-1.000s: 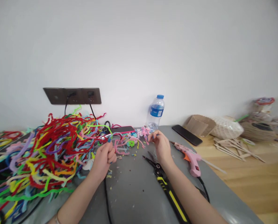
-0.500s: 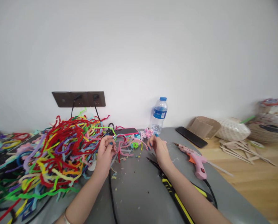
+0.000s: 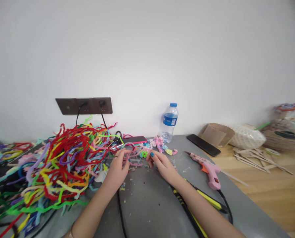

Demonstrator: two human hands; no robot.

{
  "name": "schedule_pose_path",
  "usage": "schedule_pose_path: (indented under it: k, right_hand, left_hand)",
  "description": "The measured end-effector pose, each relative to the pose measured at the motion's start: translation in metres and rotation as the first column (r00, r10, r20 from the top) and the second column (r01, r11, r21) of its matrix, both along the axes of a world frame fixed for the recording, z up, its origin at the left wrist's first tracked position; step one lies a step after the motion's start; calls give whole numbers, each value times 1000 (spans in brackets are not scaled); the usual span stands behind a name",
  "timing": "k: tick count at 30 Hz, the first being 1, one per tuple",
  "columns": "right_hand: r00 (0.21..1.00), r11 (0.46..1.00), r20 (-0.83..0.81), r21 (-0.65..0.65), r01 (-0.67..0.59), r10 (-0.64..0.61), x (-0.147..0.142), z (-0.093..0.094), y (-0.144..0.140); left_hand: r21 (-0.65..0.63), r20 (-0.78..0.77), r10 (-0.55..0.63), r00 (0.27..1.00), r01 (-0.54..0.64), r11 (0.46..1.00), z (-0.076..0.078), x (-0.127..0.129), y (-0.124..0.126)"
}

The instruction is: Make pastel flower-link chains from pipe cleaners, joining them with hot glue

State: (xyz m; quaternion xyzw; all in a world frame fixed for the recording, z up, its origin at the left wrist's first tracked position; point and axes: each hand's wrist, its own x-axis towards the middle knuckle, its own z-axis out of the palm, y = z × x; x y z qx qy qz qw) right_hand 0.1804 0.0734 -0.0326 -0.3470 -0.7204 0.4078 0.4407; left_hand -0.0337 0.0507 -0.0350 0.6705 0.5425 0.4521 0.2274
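My left hand (image 3: pixel 119 167) is at the edge of a tangle of pink pipe cleaners (image 3: pixel 134 163). Its thumb and fingers are bent in on a pink strand, though the exact grip is partly hidden. Facing it across a small gap, my right hand (image 3: pixel 162 165) has its thumb and fingers curled together. What sits in its fingertips is too small to make out. A bright green beaded flower (image 3: pixel 144 154) shows between the hands. Just behind them lie pink and pastel flower-like pieces (image 3: pixel 158 142).
A big heap of coloured pipe cleaners (image 3: pixel 73 158) covers the left. Long-handled pliers (image 3: pixel 187 208) lie under my right forearm, beside a pink glue gun (image 3: pixel 213 175). A water bottle (image 3: pixel 170 122), a black phone (image 3: pixel 203 145) and wooden sticks (image 3: pixel 256 158) are further back.
My hands have come closer together; the right moved left and slightly down, the left slightly right. A yellow-and-pink beaded end behind my right hand is now uncovered.
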Motion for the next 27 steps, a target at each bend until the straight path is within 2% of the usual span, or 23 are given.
schedule_pose_path:
  k: [3, 5, 10, 15, 20, 24, 27]
  right_hand:
    - [1000, 1000, 14, -20, -16, 17, 1, -2, 1]
    - [1000, 999, 20, -31, -19, 19, 1, -4, 1]
    - [998, 999, 50, -33, -33, 35, 1, -6, 1]
    - [999, 1000, 32, -16, -3, 3, 2, -4, 2]
    - [999, 999, 18, 8, 31, -31, 1, -1, 3]
    - [1000, 1000, 3, 7, 13, -14, -3, -2, 1]
    - [999, 999, -38, -29, -26, 25, -7, -5, 0]
  left_hand:
    - [12, -185, 6, 983, -3, 1000, -11, 1, 1]
    - [3, -252, 20, 968, -20, 1000, -16, 0, 3]
    - [14, -299, 17, 954, -13, 1000, -25, -1, 7]
    - [78, -214, 51, 976, -35, 996, -23, -1, 7]
    - [145, -43, 32, 999, -26, 989, -5, -3, 3]
    - [98, 167, -57, 984, 41, 994, 9, -4, -1]
    - [77, 234, -81, 969, 64, 995, 15, -1, -3]
